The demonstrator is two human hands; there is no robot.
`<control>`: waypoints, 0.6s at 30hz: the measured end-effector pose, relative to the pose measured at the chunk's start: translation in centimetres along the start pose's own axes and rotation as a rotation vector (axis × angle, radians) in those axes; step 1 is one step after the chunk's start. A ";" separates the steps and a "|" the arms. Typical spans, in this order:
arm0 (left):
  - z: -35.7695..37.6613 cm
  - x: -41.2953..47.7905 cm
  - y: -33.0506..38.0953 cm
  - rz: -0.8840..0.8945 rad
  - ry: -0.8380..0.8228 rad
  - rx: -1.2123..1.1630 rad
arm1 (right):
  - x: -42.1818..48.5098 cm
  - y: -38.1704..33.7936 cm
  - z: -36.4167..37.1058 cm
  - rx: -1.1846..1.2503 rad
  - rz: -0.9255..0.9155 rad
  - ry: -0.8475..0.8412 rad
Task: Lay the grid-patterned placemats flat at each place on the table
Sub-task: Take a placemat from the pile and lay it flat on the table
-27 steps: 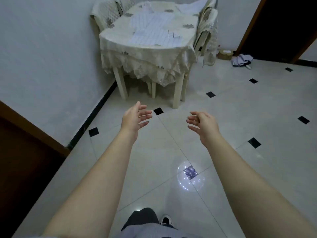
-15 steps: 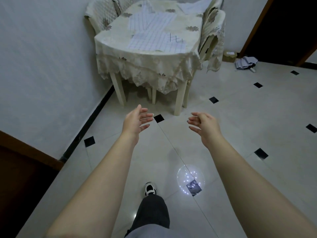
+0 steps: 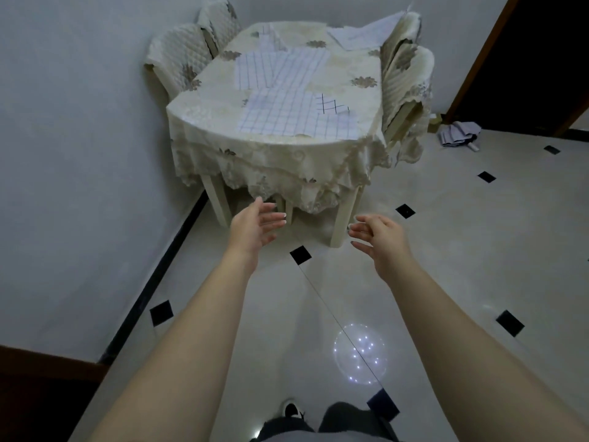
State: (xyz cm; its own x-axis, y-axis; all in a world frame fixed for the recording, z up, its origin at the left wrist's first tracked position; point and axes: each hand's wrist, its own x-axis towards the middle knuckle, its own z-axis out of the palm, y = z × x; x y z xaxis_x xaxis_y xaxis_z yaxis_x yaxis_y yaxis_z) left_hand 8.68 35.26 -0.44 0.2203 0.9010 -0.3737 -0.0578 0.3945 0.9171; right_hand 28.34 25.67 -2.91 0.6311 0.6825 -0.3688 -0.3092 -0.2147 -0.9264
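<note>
A table (image 3: 197,100) under a cream lace cloth stands ahead of me against the left wall. Several white grid-patterned placemats lie overlapping and askew on it: a near one (image 3: 280,118) with a folded corner, one behind it (image 3: 274,70), and another (image 3: 360,35) at the far right edge. My left hand (image 3: 255,228) and my right hand (image 3: 379,236) are stretched out in front of me, short of the table and below its near edge. Both have fingers apart and hold nothing.
Cloth-covered chairs stand at the table's left (image 3: 178,55) and right (image 3: 406,78). A grey bundle (image 3: 459,132) lies on the floor by a dark doorway at the right. A white wall (image 3: 79,138) runs along the left. The tiled floor (image 3: 462,250) lies open to the right.
I have walked closer to the table, which now looms larger and nearer. Both hands stay raised and apart, holding nothing.
</note>
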 end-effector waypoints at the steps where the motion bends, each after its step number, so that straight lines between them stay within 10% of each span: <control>1: 0.2 0.9 0.2 -0.008 -0.006 0.001 | 0.8 -0.2 0.4 0.000 0.007 0.005; 18: 6.2 20.4 6.0 -0.029 -0.042 0.004 | 19.4 -7.2 6.0 0.040 0.009 0.010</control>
State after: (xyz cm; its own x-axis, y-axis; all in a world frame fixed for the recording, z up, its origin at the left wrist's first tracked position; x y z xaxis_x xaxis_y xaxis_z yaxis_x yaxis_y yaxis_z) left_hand 18.87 54.89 -1.67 0.2621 0.8809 -0.3941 -0.0465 0.4195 0.9066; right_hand 38.55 44.70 -2.90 0.6353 0.6734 -0.3780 -0.3428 -0.1927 -0.9195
